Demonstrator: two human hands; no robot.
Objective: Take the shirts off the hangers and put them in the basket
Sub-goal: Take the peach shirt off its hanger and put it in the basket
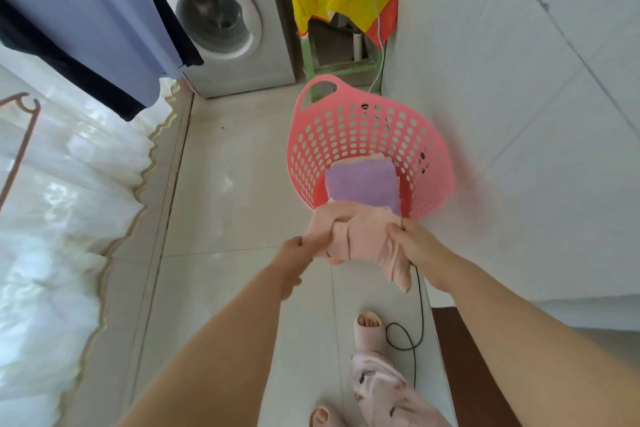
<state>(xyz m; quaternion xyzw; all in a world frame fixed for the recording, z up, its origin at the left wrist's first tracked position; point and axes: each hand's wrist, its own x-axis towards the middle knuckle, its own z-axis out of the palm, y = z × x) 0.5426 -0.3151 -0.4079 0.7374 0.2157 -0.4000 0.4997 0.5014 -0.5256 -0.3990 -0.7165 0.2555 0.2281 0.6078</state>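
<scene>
Up and far to the left of the left hand, a lilac shirt and dark clothes hang, not yet taken down. A washer stands well beyond both hands.

The left hand grips the left edge of a folded pink shirt, fingers curled round the cloth. The shirt stretches between the two hands, and one loose end droops below it near the right hand. That hand pinches the shirt's right edge.

Just beyond the hands a pink basket sits on the floor beside the wall, its near rim hidden by the shirt. A folded purple cloth lies inside it, on top of a beige piece.

The step in hand seems to be setting the shirt in the basket. To do it well, both hands should carry the shirt forward past the near rim, keeping it level so the fold holds. The drooping end needs gathering in so it does not catch on the rim. Then the shirt can be laid flat on the purple cloth and both hands let go together.
</scene>
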